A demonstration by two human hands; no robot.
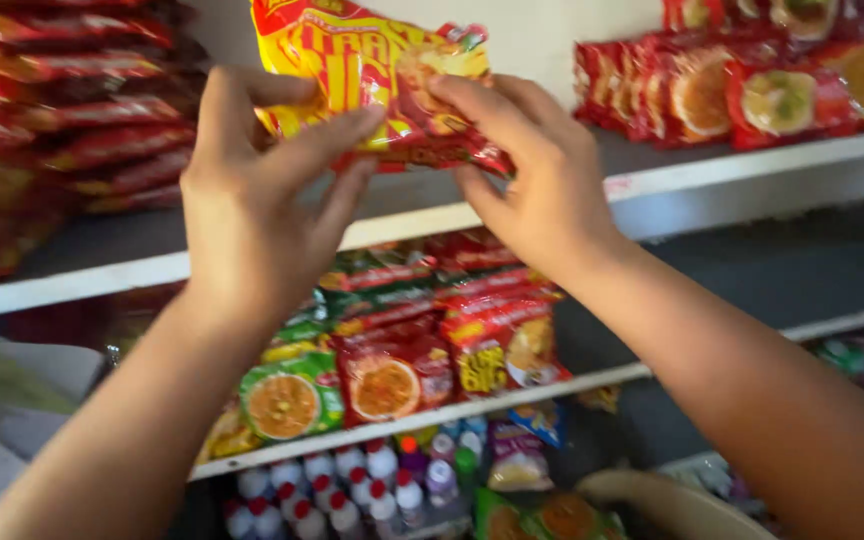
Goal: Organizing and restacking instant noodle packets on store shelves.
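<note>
left hand (247,205) pinches packet (367,70) edge | right hand (542,190) grips other edge, steadying it flat above shelf (752,165)

- A noodle packet (372,70) is sitting above the upper shelf (692,180), between the left hand (252,200) and the right hand (542,190).
- Stacked packets (72,130) are lying left of it; a row of packets (742,85) is standing to its right.
- More packets (402,350) are lying on the middle shelf (512,400) below.
- Small bottles (352,490) are standing beneath those.
</note>
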